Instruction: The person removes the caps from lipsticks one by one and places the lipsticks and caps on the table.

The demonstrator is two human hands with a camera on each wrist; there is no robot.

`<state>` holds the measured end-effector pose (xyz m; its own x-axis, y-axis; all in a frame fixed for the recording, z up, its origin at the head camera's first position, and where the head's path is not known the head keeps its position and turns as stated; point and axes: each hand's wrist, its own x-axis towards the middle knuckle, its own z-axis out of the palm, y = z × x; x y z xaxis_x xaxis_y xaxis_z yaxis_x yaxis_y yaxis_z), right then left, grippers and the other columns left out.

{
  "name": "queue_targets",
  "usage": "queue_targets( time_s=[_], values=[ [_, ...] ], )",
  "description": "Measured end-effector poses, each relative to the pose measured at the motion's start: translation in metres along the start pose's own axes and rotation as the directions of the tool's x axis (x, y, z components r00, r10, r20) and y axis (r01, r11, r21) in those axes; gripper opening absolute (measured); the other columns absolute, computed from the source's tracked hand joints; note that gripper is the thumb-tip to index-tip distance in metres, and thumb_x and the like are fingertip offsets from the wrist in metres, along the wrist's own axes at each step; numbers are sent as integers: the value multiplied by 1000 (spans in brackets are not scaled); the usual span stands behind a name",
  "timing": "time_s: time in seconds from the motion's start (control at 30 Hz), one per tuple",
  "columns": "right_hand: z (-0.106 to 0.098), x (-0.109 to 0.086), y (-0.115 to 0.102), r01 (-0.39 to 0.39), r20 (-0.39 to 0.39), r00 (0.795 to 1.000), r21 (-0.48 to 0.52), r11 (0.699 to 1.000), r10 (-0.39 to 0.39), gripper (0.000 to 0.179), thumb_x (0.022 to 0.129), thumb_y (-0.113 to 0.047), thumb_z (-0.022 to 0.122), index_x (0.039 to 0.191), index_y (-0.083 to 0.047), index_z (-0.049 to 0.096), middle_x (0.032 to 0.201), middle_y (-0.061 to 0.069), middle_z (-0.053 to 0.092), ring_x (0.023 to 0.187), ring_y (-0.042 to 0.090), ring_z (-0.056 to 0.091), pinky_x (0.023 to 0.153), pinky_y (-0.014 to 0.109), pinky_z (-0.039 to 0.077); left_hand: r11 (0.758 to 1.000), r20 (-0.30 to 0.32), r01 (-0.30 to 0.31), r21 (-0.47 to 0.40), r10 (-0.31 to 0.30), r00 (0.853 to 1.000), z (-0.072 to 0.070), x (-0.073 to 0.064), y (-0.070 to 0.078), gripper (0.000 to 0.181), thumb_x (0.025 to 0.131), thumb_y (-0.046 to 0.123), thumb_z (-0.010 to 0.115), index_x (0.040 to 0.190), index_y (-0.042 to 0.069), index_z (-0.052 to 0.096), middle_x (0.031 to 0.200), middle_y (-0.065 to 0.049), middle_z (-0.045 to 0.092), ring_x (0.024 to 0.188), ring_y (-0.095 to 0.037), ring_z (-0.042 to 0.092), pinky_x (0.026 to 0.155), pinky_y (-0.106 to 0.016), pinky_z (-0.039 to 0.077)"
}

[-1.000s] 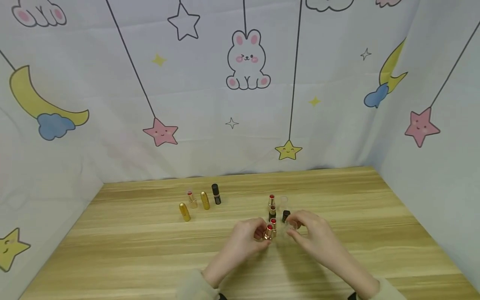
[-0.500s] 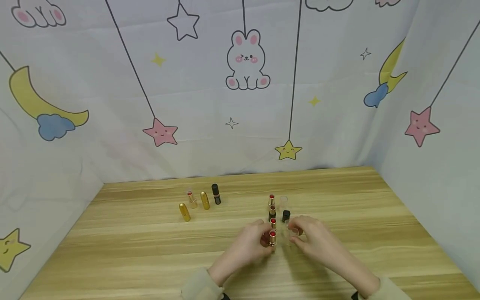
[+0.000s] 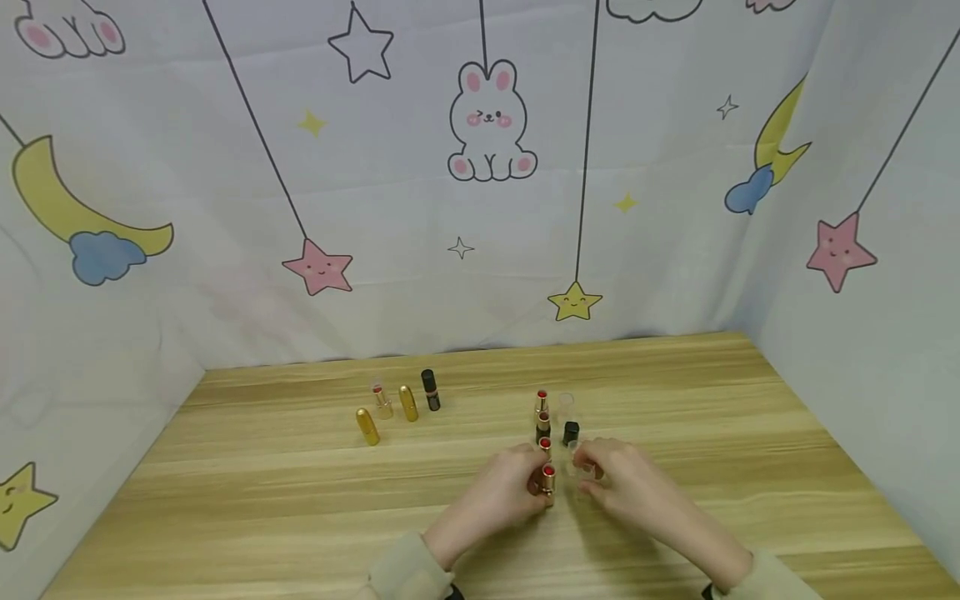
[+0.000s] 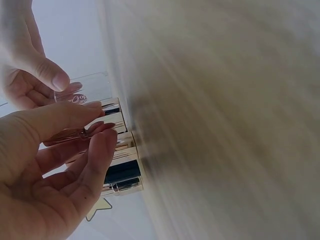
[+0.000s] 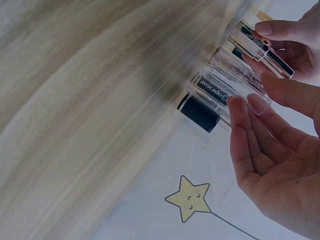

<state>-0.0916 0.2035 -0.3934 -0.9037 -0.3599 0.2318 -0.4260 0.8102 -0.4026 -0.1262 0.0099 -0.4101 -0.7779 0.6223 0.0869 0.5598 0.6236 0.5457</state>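
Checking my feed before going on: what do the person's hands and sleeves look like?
The left hand and right hand are bare, with no gloves showing. The left sleeve and right sleeve are pale beige. A black piece shows at each wrist, too little visible to identify.

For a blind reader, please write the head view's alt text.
Left hand holds an uncapped gold lipstick, right hand a clear plastic cap, near three more uncapped lipsticks; four capped gold or black lipsticks stand farther left on a wooden table.
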Motion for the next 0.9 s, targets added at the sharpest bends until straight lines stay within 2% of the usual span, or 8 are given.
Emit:
queue_targets(
  time_s=[0.17,0.63,0.9],
  values=[
    [1,0,1,32,-11,999,-18,999,-32,21,74,-9,78,90,-12,67,83,-5,65,74,8,57,65,24,48,1000,10,8,0,-8,1000,1,1,0,20,73,10,81,81,13,62,77,6,57,66,0,48,60,-12,42],
    [6,1,-1,13,22,1000,-18,1000,-12,21,74,-8,77,92,-11,66,86,-2,67,76,8,58,68,27,51,999,20,5,34,-6,1000,1,4,0,21,74,12,81,77,14,60,74,7,55,63,2,43,57,-13,41],
    [7,2,-2,7,14,1000,-14,1000,-6,20,74,-7,77,91,-10,66,85,-2,67,76,9,59,68,27,51,999,13,-11,48,10,1000,2,6,0,20,73,10,80,76,13,61,73,5,56,63,2,43,57,-12,40]
  ],
)
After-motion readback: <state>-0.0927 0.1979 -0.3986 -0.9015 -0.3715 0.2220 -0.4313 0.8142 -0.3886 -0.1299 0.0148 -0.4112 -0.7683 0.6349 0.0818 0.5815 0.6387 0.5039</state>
